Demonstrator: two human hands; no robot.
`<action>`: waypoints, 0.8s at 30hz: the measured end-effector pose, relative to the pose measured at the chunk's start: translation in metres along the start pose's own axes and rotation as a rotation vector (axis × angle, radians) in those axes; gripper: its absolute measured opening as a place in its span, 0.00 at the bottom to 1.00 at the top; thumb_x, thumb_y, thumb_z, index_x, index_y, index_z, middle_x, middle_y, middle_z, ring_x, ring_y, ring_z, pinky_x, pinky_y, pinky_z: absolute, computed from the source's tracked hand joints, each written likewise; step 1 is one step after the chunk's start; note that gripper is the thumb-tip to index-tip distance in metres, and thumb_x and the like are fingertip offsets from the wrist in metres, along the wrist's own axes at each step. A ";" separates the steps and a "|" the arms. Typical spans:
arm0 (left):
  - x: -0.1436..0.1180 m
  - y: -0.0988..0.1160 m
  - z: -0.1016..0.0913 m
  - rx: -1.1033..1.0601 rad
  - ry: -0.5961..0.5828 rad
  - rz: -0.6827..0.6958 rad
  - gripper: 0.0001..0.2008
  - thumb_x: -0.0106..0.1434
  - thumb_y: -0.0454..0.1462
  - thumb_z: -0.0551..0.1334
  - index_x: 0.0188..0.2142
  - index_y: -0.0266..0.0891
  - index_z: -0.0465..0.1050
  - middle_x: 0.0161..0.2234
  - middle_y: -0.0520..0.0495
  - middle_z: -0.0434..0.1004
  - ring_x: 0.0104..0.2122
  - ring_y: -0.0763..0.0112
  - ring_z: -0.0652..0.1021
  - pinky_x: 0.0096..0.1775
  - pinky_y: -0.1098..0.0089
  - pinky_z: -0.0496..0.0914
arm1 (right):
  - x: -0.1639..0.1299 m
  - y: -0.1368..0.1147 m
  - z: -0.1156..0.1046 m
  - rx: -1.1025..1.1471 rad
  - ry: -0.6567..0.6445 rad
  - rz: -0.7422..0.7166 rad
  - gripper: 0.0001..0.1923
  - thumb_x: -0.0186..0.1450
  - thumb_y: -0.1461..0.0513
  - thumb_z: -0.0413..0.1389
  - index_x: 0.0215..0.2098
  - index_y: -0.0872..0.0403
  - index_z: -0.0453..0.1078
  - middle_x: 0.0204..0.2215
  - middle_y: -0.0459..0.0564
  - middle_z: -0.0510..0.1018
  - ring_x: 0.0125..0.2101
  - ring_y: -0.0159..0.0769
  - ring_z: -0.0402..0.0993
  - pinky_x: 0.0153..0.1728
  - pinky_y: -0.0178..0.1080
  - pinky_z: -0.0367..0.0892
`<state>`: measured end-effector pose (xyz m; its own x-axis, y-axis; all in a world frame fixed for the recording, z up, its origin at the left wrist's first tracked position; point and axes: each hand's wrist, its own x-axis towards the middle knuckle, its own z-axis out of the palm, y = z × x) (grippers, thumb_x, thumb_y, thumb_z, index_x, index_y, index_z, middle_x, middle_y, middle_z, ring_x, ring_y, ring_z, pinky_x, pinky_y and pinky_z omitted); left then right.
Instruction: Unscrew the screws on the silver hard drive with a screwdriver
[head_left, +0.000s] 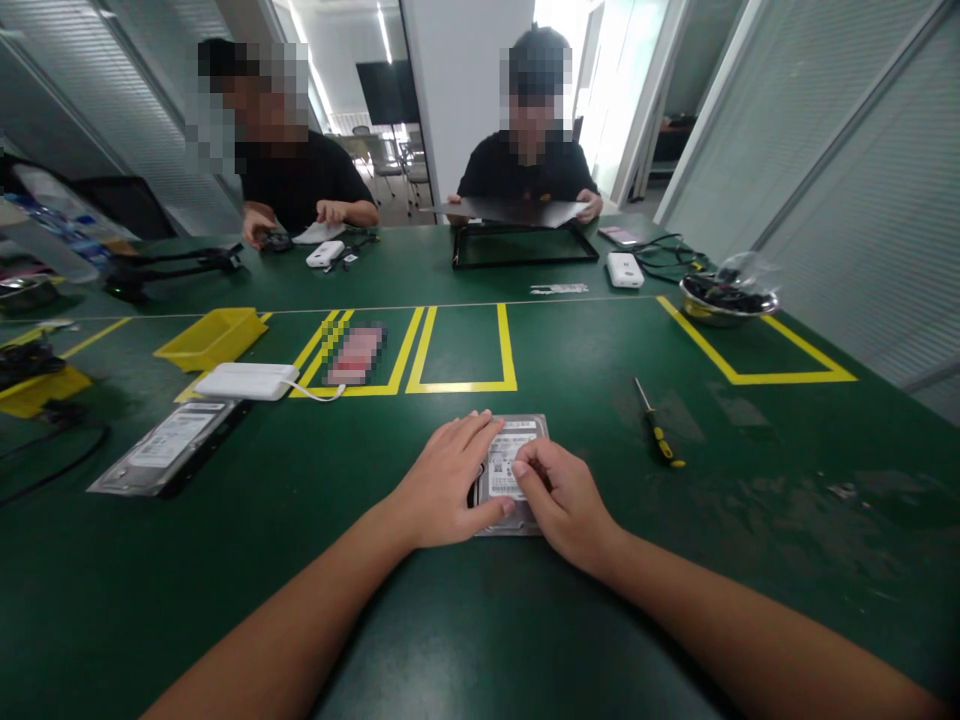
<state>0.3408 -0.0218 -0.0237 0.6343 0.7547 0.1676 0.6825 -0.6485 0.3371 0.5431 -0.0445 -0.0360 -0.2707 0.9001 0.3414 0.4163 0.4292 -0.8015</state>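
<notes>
A hard drive with a white printed label lies flat on the green table, with what looks like clear plastic around its edges. My left hand rests across its left side, fingers stretched out and thumb near the lower edge. Over the right part of the label, my right hand is curled, its thumb and index finger pinched together at the label's surface. Whatever sits between those fingertips is too small to make out. To the right lies a screwdriver with a yellow and black handle.
Another bagged hard drive lies left, near a white power bank cabled to a blurred phone. Behind are a yellow bin and a metal bowl. Across the table, two people handle parts; one holds a thin panel.
</notes>
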 end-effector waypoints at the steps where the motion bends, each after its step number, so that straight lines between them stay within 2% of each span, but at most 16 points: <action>1: 0.000 0.000 0.000 0.000 -0.003 0.002 0.43 0.63 0.55 0.59 0.69 0.36 0.48 0.69 0.33 0.51 0.67 0.48 0.56 0.65 0.48 0.51 | 0.000 0.000 0.000 -0.011 -0.001 -0.007 0.07 0.70 0.61 0.48 0.34 0.52 0.64 0.28 0.46 0.72 0.30 0.33 0.67 0.33 0.37 0.61; 10: -0.002 0.003 -0.001 -0.016 0.022 0.000 0.43 0.62 0.55 0.60 0.69 0.39 0.49 0.67 0.33 0.54 0.65 0.46 0.58 0.63 0.47 0.54 | -0.004 -0.004 -0.003 -0.105 -0.061 -0.111 0.06 0.69 0.62 0.49 0.34 0.52 0.64 0.29 0.47 0.72 0.31 0.35 0.67 0.33 0.38 0.60; 17: -0.002 0.003 0.002 0.002 0.032 -0.014 0.42 0.63 0.55 0.59 0.68 0.37 0.50 0.68 0.34 0.53 0.66 0.48 0.58 0.63 0.49 0.54 | -0.002 -0.005 -0.003 -0.122 -0.061 -0.122 0.06 0.70 0.63 0.48 0.35 0.52 0.64 0.30 0.48 0.73 0.31 0.35 0.67 0.33 0.39 0.60; 20: -0.002 0.004 0.002 0.031 0.031 -0.024 0.42 0.62 0.57 0.59 0.68 0.38 0.51 0.68 0.33 0.53 0.65 0.45 0.58 0.62 0.46 0.54 | -0.002 -0.005 -0.003 -0.109 -0.057 -0.116 0.06 0.70 0.63 0.48 0.35 0.52 0.64 0.30 0.48 0.72 0.31 0.35 0.67 0.34 0.39 0.60; 22: -0.002 0.005 0.000 0.035 0.081 -0.021 0.42 0.61 0.58 0.60 0.67 0.38 0.55 0.66 0.33 0.57 0.63 0.43 0.61 0.60 0.45 0.56 | -0.003 -0.004 -0.004 -0.093 -0.054 -0.116 0.05 0.70 0.63 0.49 0.35 0.52 0.64 0.30 0.47 0.72 0.32 0.35 0.67 0.34 0.39 0.60; 24: -0.002 0.006 -0.001 0.013 0.207 -0.007 0.37 0.59 0.57 0.63 0.61 0.38 0.63 0.59 0.35 0.67 0.58 0.46 0.68 0.57 0.47 0.61 | -0.004 -0.003 -0.005 -0.073 -0.048 -0.118 0.05 0.69 0.63 0.49 0.35 0.52 0.64 0.30 0.47 0.72 0.32 0.35 0.67 0.35 0.39 0.60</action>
<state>0.3436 -0.0271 -0.0210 0.5425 0.7624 0.3526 0.6918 -0.6436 0.3273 0.5472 -0.0492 -0.0322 -0.3617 0.8391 0.4063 0.4406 0.5379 -0.7187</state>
